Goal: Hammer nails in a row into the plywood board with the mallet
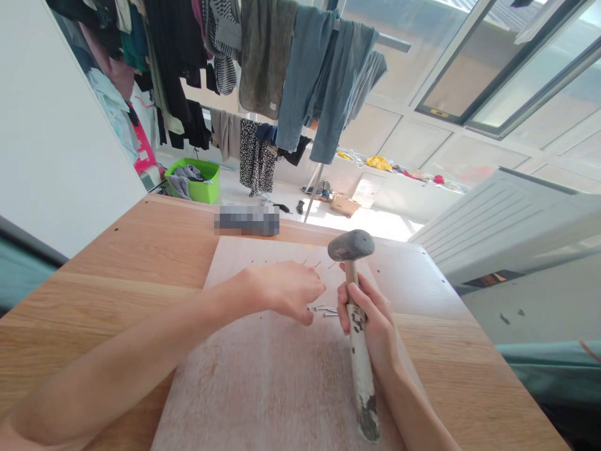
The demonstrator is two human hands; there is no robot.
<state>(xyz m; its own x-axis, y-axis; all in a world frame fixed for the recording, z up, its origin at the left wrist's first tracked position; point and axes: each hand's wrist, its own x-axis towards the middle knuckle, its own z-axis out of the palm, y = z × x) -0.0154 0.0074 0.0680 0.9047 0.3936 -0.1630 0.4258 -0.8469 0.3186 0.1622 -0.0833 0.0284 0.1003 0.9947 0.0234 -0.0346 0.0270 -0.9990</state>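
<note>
My right hand (373, 313) is wrapped round the upper handle of a hammer (360, 376), whose white paint is chipped. Its dark grey head (351, 245) points up and away from me, raised above a pale wooden board (253, 382). Over the middle of the board reaches my left hand (286, 289), its thumb and fingers apart and slightly curled beside a small pile of loose nails (323, 308). The fingers partly hide the pile. Just beyond this hand, several thin nails (318, 264) stand up in a row from the board, some leaning.
The board lies on a wooden table (141, 250). A blurred-out dark object (246, 220) sits by its far edge. Behind hang clothes on racks, including blue trousers (305, 75); a green basket (200, 181) stands on the floor. A white ribbed panel (498, 219) is at the right.
</note>
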